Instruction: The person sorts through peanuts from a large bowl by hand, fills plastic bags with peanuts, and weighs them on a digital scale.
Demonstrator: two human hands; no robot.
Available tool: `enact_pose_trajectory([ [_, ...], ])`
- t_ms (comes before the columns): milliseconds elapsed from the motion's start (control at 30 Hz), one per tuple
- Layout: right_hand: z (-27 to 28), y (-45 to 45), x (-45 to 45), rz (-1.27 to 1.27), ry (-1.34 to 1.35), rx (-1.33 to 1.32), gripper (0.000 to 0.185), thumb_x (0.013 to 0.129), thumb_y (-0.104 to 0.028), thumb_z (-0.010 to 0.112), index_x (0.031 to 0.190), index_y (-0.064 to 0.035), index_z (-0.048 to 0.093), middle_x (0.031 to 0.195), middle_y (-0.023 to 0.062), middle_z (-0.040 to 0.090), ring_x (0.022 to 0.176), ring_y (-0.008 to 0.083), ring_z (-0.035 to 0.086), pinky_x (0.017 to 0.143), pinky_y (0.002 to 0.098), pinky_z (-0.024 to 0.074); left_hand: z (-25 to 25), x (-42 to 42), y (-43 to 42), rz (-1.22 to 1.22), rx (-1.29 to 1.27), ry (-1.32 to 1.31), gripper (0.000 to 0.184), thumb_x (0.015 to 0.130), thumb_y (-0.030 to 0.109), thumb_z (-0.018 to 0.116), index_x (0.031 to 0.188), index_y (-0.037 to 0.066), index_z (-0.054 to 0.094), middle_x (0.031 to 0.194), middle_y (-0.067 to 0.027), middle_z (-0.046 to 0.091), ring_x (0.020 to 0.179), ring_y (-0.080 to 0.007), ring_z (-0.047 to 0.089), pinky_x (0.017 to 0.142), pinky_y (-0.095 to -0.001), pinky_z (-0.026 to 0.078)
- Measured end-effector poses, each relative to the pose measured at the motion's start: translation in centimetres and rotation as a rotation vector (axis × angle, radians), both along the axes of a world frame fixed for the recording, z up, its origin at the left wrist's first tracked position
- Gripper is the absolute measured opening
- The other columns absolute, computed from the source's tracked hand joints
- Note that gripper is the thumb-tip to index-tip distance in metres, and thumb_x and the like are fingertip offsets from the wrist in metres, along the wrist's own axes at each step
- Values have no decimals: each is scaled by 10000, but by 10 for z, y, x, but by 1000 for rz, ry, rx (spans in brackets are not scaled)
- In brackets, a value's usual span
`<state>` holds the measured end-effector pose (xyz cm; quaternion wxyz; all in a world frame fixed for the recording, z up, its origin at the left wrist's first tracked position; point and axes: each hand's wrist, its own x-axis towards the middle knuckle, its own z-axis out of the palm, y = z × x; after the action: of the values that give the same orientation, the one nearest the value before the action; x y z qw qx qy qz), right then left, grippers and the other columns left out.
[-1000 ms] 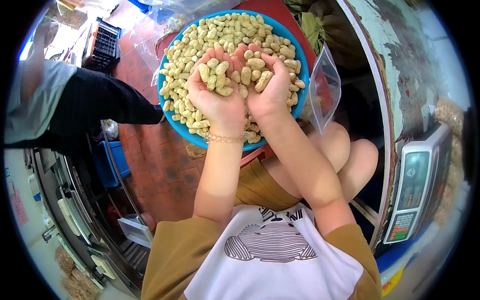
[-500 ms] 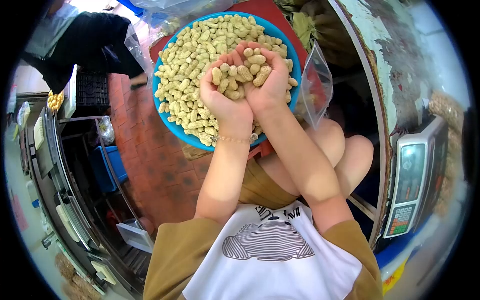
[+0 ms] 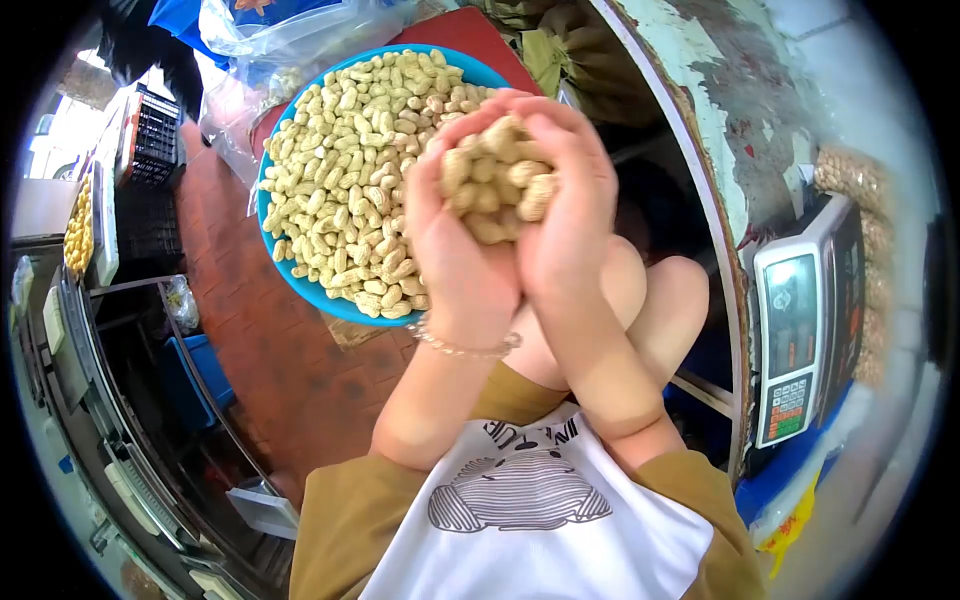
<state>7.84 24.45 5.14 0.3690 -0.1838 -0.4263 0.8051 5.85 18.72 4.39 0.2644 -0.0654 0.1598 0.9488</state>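
A heap of unshelled peanuts [image 3: 497, 180] lies cupped between my two hands, raised over the right side of a blue basin. My left hand [image 3: 455, 255] forms the left side of the cup, with a beaded bracelet at its wrist. On the other side, my right hand [image 3: 575, 210] curves round the same peanuts, slightly blurred. The round blue basin [image 3: 290, 282] holds many more peanuts and sits on a red surface [image 3: 500, 48]. My hands hide the basin's right edge.
A digital scale [image 3: 790, 320] stands at the right, near bagged peanuts [image 3: 868, 250]. Clear plastic bags [image 3: 290, 35] lie behind the basin. Black crates [image 3: 150, 140] and a metal rack [image 3: 130, 290] are at the left. A person's dark-clothed leg [image 3: 150, 45] shows at the upper left.
My hands have lifted the cupped peanuts up and to the right, closer to the camera. The basin appears further left in view. The other person has moved toward the upper left edge.
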Motion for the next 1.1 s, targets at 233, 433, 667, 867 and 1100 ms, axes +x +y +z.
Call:
enact_pose_trajectory([
  [233,1,38,35,-111,-39,-178,201,966,-71,480,1049,26,635,1024,115,663,908,158,643,861,292,532,11,28,44,-144,-233,-36,397,1018,187,425,1350,-7,523,1309,-120,572,1195,-208,557,1042,-342,457],
  [433,-11,45,42,-106,-91,-191,215,964,-81,477,1088,18,621,1053,110,647,967,174,628,893,311,519,2,33,52,-146,-315,-68,374,1018,162,426,1332,-5,541,1306,-121,578,1184,-193,567,1021,-341,469],
  [667,-19,49,44,-202,-97,-241,228,932,-102,506,1091,10,625,1096,102,628,1035,186,591,935,321,488,0,32,56,-193,-351,-86,409,994,217,484,1350,20,525,1262,-96,582,1103,-192,586,974,-344,484],
  [867,-24,45,39,-341,-92,-156,205,884,-65,526,1022,6,660,1048,78,639,957,144,583,866,269,477,-5,28,60,-224,-415,-51,495,964,240,497,1398,4,467,1377,-98,493,1242,-195,483,1066,-351,390],
  [1100,-29,46,37,-351,-135,-186,199,875,-60,512,997,2,657,1071,88,647,1004,154,573,915,273,445,-2,28,56,-214,-431,5,535,965,269,477,1421,-8,438,1466,-106,423,1393,-200,331,1155,-352,255],
])
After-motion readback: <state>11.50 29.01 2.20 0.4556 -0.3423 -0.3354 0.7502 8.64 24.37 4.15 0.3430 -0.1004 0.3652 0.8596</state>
